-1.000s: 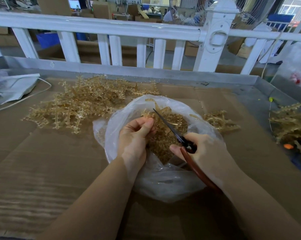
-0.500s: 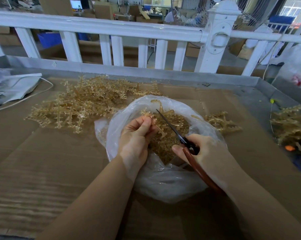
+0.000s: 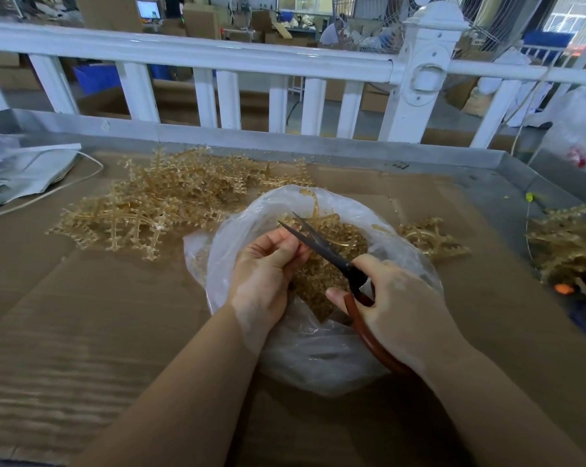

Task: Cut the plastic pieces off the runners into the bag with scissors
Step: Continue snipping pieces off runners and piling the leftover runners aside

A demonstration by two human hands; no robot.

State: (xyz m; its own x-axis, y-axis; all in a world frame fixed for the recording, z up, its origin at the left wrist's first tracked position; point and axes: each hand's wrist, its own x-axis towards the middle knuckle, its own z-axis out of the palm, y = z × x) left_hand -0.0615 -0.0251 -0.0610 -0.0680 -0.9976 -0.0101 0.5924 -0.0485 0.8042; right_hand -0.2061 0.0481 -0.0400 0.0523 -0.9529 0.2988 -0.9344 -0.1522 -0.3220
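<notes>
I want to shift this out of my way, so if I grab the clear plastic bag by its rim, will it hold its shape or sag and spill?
The clear plastic bag is thin, crinkled film, so it would likely sag rather than hold shape. Its mouth lies wide open over the cut pieces, so a one-sided lift could tip some out. The load looks small and light, so tearing seems unlikely.

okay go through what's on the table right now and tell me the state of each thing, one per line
Scissors: blades open, over the bag.
Clear plastic bag: mouth open, cut pieces inside.
Left hand: pinching a runner.
Right hand: gripping the scissors' handles.
Pile of runners: uncut, on cardboard.
</notes>
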